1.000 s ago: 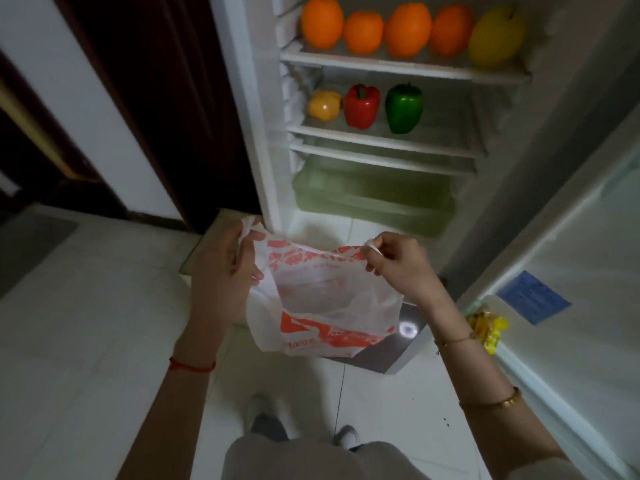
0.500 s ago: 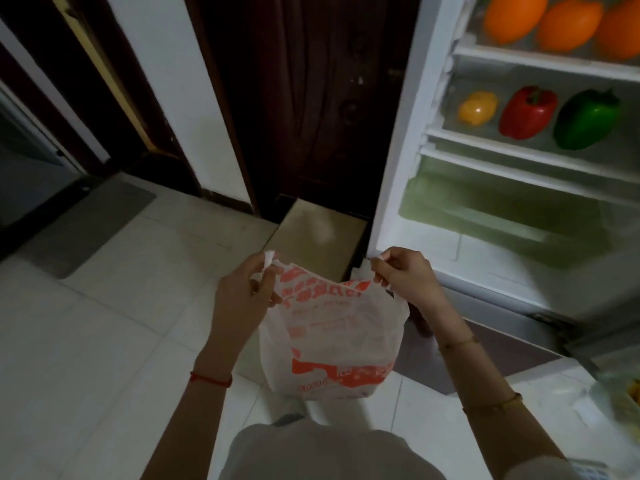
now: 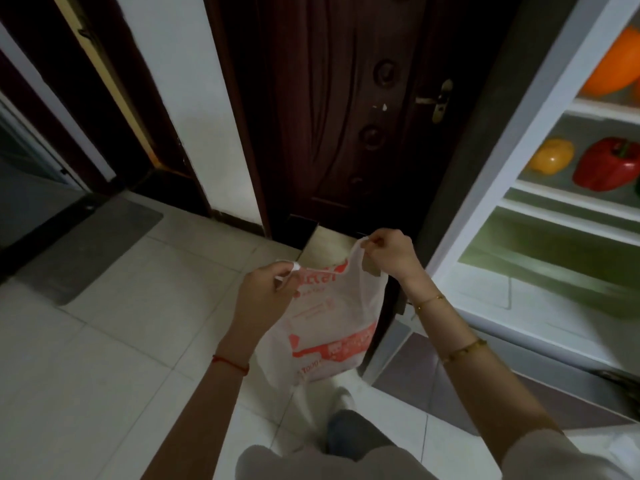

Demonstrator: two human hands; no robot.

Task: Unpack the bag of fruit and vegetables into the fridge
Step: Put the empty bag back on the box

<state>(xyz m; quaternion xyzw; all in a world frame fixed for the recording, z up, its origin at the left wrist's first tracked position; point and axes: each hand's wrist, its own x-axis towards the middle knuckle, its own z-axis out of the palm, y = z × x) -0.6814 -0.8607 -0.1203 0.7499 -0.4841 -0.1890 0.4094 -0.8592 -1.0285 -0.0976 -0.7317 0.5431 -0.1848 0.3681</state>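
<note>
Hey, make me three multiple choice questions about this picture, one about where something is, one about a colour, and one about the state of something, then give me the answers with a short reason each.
1. Where is the red pepper?
A. on the floor by the mat
B. on a fridge shelf, right of the yellow pepper
C. inside the bag

2. What colour is the print on the white plastic bag?
A. orange-red
B. blue
C. green

3. How is the bag held?
A. it lies on the floor untouched
B. one hand carries it by the bottom
C. left hand and right hand each pinch a handle, bag hanging between them

Answers:
1 B, the red pepper sits on the shelf beside the yellow one.
2 A, the bands and lettering are orange-red.
3 C, each hand pinches a handle, and the bag hangs above the tiles.
</note>
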